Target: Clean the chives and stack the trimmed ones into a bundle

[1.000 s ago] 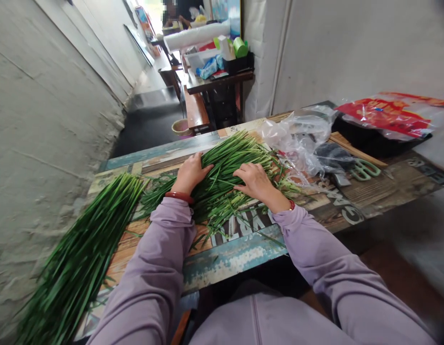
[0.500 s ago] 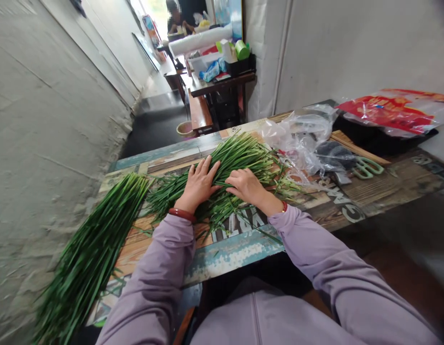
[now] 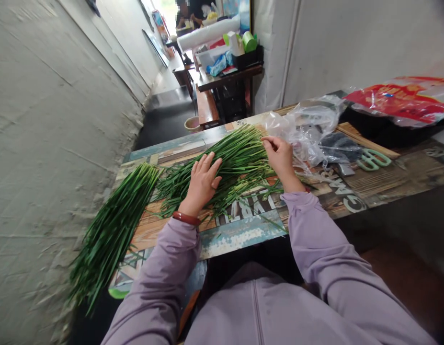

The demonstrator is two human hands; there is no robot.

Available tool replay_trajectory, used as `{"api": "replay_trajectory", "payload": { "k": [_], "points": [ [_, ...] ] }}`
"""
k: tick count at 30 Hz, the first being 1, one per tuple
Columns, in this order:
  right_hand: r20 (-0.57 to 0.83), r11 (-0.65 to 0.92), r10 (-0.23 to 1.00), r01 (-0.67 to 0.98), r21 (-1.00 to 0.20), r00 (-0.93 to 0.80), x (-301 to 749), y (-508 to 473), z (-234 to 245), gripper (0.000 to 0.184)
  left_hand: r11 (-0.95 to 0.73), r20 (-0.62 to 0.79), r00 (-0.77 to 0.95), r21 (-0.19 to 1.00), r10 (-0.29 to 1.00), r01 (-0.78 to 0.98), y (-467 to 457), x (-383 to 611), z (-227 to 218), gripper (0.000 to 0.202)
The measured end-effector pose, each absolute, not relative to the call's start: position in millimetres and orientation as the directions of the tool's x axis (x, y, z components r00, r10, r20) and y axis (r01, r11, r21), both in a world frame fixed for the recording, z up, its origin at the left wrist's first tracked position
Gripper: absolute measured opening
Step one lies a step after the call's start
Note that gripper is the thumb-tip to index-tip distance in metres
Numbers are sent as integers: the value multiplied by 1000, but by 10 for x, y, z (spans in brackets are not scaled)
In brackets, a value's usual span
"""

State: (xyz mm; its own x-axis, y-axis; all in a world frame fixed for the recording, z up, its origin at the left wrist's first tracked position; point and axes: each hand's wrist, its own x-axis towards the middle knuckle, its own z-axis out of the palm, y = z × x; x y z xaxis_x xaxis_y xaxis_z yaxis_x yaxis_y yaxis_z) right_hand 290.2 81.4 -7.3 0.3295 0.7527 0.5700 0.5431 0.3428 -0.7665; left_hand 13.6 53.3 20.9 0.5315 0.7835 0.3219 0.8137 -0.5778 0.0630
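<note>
A loose pile of garlic chives [image 3: 239,151] lies across the middle of the table, its pale stem ends toward the right. My left hand [image 3: 202,184] rests on the leafy part with fingers spread. At the stem ends, my right hand [image 3: 280,155] is pinched closed on a chive; how many stalks it holds is too small to tell. Short trimmings and pale bits are scattered along the pile's near side. A neater bundle of chives [image 3: 114,225] sits at the left, its leaves hanging past the table edge.
Crumpled clear plastic bags [image 3: 308,120], green-handled scissors [image 3: 374,159] and a red printed bag [image 3: 397,100] occupy the table's right side. A grey wall [image 3: 63,143] runs along the left. Beyond stand a bench [image 3: 206,105], a basket [image 3: 193,124] and a cluttered table, with a person seated farther back.
My right hand has moved right and away from me, from the pile's middle to the stem ends. My left hand stays on the leaves. The camera view has shifted slightly.
</note>
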Motion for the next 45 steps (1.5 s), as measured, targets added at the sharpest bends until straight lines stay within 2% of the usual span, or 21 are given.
{"api": "replay_trajectory", "payload": {
  "k": [3, 7, 13, 16, 18, 20, 23, 26, 29, 32, 35, 38, 42, 45],
  "points": [
    [553, 358, 747, 477, -803, 370, 2926, 842, -105, 26, -719, 300, 666, 112, 683, 686, 344, 151, 129, 37],
    [518, 346, 784, 453, -822, 342, 2909, 839, -127, 26, -719, 233, 686, 98, 689, 688, 325, 84, -65, 37],
    [474, 340, 875, 578, -742, 93, 2821, 773, -124, 22, -663, 202, 644, 37, 738, 748, 529, -53, -165, 41],
    [452, 371, 891, 634, -678, -38, 2755, 727, -114, 19, -604, 199, 584, 58, 787, 795, 554, -68, -137, 40],
    [444, 388, 891, 669, -634, -96, 2722, 703, -109, 18, -587, 230, 549, 148, 803, 796, 537, -58, -106, 38],
    [443, 399, 887, 699, -593, -131, 2709, 690, -112, 18, -569, 320, 482, 294, 816, 768, 511, -24, -54, 36],
    [446, 413, 879, 737, -534, -169, 2714, 690, -129, 19, -526, 464, 298, 504, 834, 685, 470, 81, 73, 32],
    [453, 431, 869, 753, -497, -198, 2711, 696, -142, 18, -484, 515, 125, 656, 848, 579, 419, 215, 192, 29],
    [456, 487, 851, 719, -496, -263, 2672, 691, -142, 19, -430, 473, 0, 802, 881, 415, 342, 311, 206, 27],
    [423, 518, 838, 745, -420, -344, 2621, 666, -143, 19, -312, 322, -12, 926, 947, 215, 254, 352, 137, 27],
    [388, 469, 853, 836, -283, -347, 2604, 629, -146, 18, -231, 228, 36, 966, 973, 117, 191, 377, 95, 26],
    [384, 417, 868, 882, -220, -315, 2627, 610, -154, 19, -223, 216, 68, 969, 974, 108, 170, 398, 112, 24],
    [404, 397, 871, 885, -244, -280, 2663, 634, -185, 13, -224, 220, 50, 968, 974, 113, 183, 390, 150, 23],
    [451, 436, 856, 824, -362, -255, 2646, 655, -190, 17, -243, 242, 25, 963, 970, 117, 192, 366, 155, 24]
  ]
}}
